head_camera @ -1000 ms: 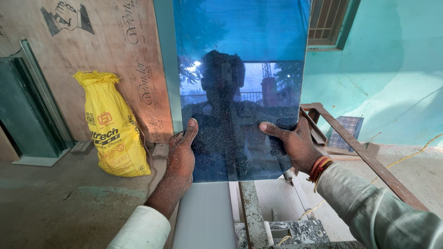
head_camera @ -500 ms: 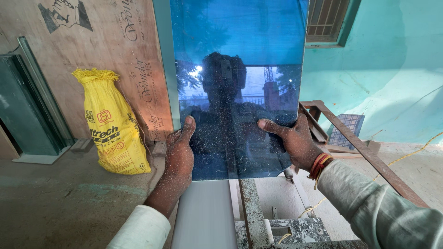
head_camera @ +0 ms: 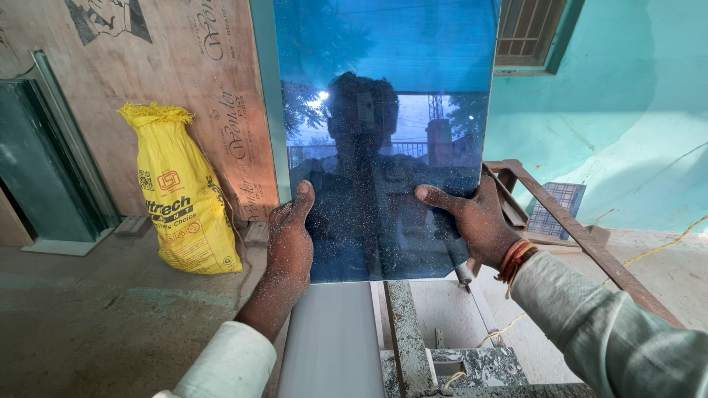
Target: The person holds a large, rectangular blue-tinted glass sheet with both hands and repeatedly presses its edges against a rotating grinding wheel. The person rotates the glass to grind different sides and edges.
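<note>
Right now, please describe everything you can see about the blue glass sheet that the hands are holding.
The blue glass sheet is a flat, rectangular, mirror-like pane, held upright and running out of the top of the view. It reflects a person's dark outline, sky and buildings. Fine pale dust speckles its lower part. The left hand grips its left edge and the right hand its right edge, thumbs across the front. Its bottom edge hangs just above a grey belt.

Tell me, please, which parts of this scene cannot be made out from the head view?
- Blue glass sheet: top cut off by the picture's upper edge.
- Left hand and right hand: fingers behind the sheet hidden.
- Rusty metal frame: left part hidden by sheet and right hand.
- Yellow sack: contents hidden.
</note>
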